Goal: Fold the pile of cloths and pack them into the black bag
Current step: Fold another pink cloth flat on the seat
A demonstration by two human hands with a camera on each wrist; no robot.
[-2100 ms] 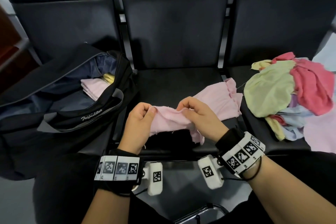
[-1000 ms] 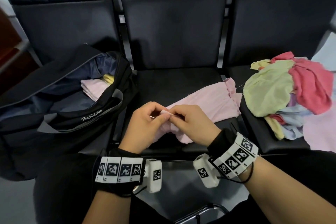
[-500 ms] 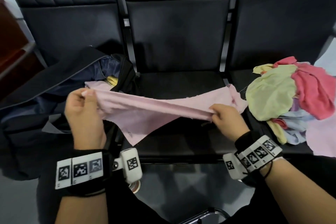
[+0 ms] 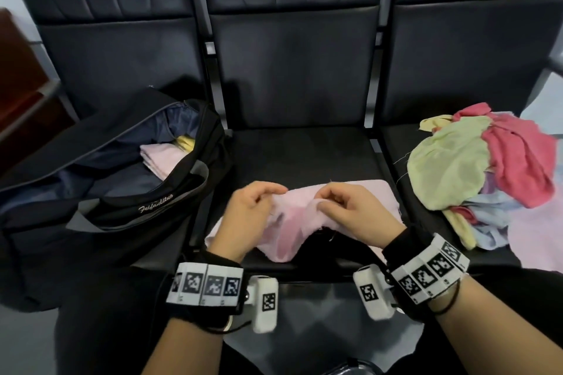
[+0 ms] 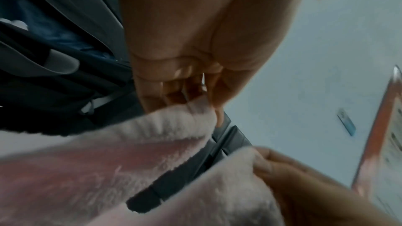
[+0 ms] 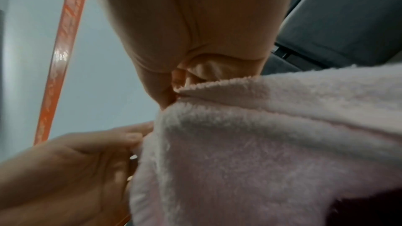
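A pale pink cloth [image 4: 292, 222] lies bunched on the middle black seat [image 4: 304, 155]. My left hand [image 4: 253, 210] pinches one edge of it, and my right hand [image 4: 347, 210] pinches another edge close by. The left wrist view shows my left hand [image 5: 195, 92] with curled fingers holding the fuzzy pink cloth [image 5: 108, 161]. From the right wrist, my right hand [image 6: 185, 78] is seen pinching the pink cloth [image 6: 261, 143]. The black bag [image 4: 106, 192] sits open on the left seat, with a folded pink cloth [image 4: 161, 158] and something yellow inside. A pile of cloths [image 4: 481, 173] rests on the right seat.
Black seat backs [image 4: 292, 55] rise behind the three seats. A large pink cloth [image 4: 539, 237] spreads at the far right under the pile. Dark wooden furniture [image 4: 21, 94] stands at the far left. My lap is below the seat edge.
Half a second ago the pink cloth was stretched wide between my hands, the left hand near the bag. Now both hands have come together over the middle seat and the cloth is doubled up.
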